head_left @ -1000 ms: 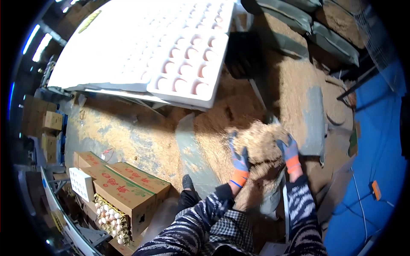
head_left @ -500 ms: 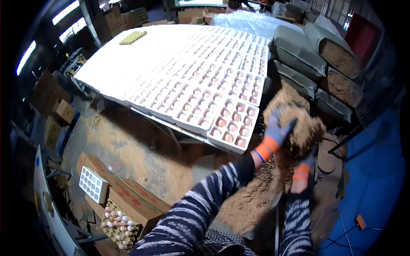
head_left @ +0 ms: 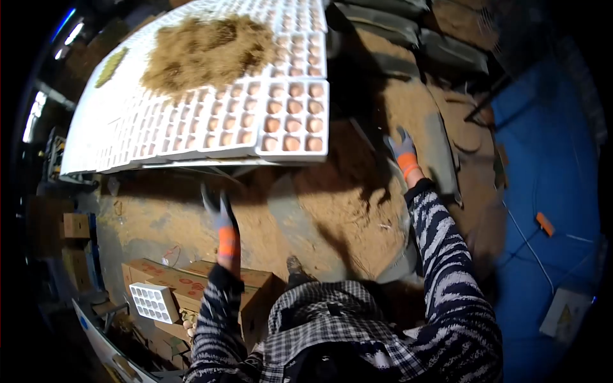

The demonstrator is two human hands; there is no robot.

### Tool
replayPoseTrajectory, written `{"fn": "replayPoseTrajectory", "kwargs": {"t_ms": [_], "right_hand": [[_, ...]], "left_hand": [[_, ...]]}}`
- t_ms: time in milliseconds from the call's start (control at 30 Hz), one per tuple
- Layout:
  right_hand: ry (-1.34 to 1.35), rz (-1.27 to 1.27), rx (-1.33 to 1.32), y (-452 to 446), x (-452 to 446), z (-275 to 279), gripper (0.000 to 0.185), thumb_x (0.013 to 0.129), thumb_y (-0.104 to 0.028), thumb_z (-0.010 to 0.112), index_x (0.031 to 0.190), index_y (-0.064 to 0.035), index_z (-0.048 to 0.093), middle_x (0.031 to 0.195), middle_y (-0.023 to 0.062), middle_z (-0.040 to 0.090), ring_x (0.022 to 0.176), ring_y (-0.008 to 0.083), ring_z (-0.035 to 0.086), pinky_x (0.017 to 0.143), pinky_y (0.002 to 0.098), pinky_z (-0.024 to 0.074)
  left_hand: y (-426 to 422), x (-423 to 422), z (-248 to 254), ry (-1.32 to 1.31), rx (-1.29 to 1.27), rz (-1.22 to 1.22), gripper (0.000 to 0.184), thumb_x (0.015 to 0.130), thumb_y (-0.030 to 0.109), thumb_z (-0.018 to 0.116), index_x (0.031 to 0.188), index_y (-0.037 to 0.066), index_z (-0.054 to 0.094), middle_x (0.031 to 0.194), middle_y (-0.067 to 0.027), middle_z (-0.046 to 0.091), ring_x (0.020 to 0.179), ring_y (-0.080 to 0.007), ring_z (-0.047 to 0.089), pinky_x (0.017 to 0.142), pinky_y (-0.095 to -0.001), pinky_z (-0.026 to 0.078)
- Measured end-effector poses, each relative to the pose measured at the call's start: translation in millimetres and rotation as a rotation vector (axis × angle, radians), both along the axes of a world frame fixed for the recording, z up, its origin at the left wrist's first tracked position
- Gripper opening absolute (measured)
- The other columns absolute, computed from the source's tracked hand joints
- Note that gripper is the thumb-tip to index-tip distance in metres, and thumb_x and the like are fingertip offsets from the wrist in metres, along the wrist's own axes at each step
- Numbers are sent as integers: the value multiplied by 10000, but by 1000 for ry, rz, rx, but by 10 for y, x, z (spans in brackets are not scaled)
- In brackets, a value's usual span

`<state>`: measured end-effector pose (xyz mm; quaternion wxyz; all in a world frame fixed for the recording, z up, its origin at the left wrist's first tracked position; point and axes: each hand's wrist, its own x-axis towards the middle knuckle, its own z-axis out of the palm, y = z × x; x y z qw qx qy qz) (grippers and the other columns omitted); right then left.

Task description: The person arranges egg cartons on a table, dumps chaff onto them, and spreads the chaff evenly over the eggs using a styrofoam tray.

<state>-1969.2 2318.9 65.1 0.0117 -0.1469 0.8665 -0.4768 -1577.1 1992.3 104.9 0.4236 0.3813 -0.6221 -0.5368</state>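
Note:
A heap of brown sawdust-like material (head_left: pixel 211 54) is spread over the white foam trays (head_left: pixel 260 150), blurred at its edges; I cannot tell if all of it has landed. Eggs (head_left: pixel 294 124) sit in the compartments of the nearer trays. My left hand (head_left: pixel 220 210), in a grey and orange glove, hangs just below the table's front edge with its fingers apart and nothing in them. Over to the right, my right hand (head_left: pixel 402 150) wears a matching glove and is also empty, fingers spread, near a pile of the same loose material (head_left: pixel 351 198).
A yellow egg tray (head_left: pixel 112 67) lies on the far left of the table. A cardboard box (head_left: pixel 185 281) and a small white foam tray (head_left: pixel 153 302) stand at lower left. Filled sacks (head_left: pixel 453 51) are stacked at upper right. Cables (head_left: pixel 530 246) cross the blue floor.
Both hands have let go of the brown loose material they held, and a heap of it now covers part of the trays. The hands have moved apart, and the view has tilted down.

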Motion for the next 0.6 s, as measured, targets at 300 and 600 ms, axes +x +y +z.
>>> {"fn": "replayPoseTrajectory", "kwargs": {"t_ms": [300,600], "right_hand": [[-565,-160,695,2033,369,-1963,997,679,-553,779,1459,-97,359,1475,173,405,1341,352,395,1070,458,375],[-928,-263,-451,2810,644,-3608,268,939,-223,582,1113,-33,657,923,27,664,765,179,579,738,351,482]], "left_hand": [[2988,1630,-1672,-662,436,-363,644,845,60,660,1427,0,390,1421,-157,466,1326,-258,424,1106,-333,324],[4553,465,-1706,-697,305,-736,723,832,195,706,1448,45,359,1432,-191,446,1318,-333,440,1089,-381,365]]}}
